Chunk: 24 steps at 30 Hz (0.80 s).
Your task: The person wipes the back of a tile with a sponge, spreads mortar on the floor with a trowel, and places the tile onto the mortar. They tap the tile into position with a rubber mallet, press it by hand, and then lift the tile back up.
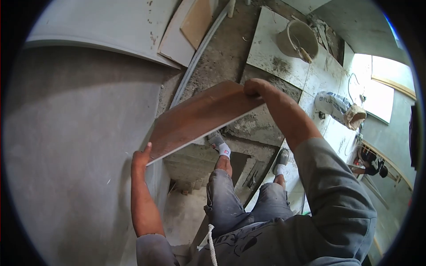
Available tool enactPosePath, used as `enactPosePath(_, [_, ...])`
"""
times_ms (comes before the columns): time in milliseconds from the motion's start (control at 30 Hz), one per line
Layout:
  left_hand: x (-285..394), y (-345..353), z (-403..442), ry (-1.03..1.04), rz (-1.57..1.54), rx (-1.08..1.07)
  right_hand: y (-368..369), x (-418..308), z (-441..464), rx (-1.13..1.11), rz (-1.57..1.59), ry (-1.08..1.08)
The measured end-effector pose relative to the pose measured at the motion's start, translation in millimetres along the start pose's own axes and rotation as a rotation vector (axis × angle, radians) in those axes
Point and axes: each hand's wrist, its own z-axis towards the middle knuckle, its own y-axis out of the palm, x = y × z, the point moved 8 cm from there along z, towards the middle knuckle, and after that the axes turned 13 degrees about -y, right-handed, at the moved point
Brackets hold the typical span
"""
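Conceivably, the long reddish-brown flat panel with a pale edge (202, 119) could drop or knock the smooth grey wall (80, 128), should one end slide free. It is raised before the person's legs (225, 190), brown face towards the head, long axis slanting from near left to far right. The left hand (141, 158) and right hand (256, 87) curl closed around opposite ends, partly hidden.

white-edged panel (199, 117) in reddish brown

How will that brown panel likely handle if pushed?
The brown panel is likely stiff: its pale near edge runs straight from left hand toward right hand. That thin edge might chip if knocked. Its length may make it awkward to turn.
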Motion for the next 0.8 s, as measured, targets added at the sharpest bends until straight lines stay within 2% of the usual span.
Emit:
enactPosePath(100, [23, -12, -12, -0.065, -0.035, -0.063, -48, -43, -52, -0.096, 0.024, -0.019])
enactPosePath(233, [41, -21, -17, -0.084, -0.114, -0.064, -134, -107, -172, -0.096, 0.261, 0.18])
enactPosePath(300, [46, -21, -17, -0.08, -0.128, -0.09, -133, -106, -179, -0.084, 0.356, 0.219])
enactPosePath(333, [52, -32, -24, -0.067, -0.073, -0.004, -130, -99, -174, -0.094, 0.366, 0.226])
enactPosePath(367, [57, -41, -32, -0.056, -0.012, 0.078, -128, -95, -167, -0.12, 0.296, 0.204])
enactPosePath(400, [62, -38, -41, -0.058, 0.008, 0.064, -122, -91, -160, -0.146, 0.228, 0.181])
enactPosePath(467, [112, -55, -91, 0.387, 0.143, 0.572, -112, -88, -161, -0.097, 0.261, 0.205])
enactPosePath(533, [154, -26, -119, 0.651, 0.014, 0.381, -125, -87, -168, -0.018, 0.263, 0.23])
enactPosePath(600, [204, 6, -190, 0.9, 0.079, 0.392, -128, -104, -172, -0.107, 0.083, 0.11])
enactPosePath(667, [234, 38, -234, 1.101, 0.136, 0.402, -122, -95, -163, -0.093, 0.14, 0.131])
enactPosePath(733, [245, 61, -236, 1.142, 0.176, 0.415, -111, -86, -171, -0.084, 0.199, 0.155])
enactPosePath(800, [253, 74, -235, 1.184, 0.225, 0.423, -115, -87, -198, 0.389, 1.218, 0.107])
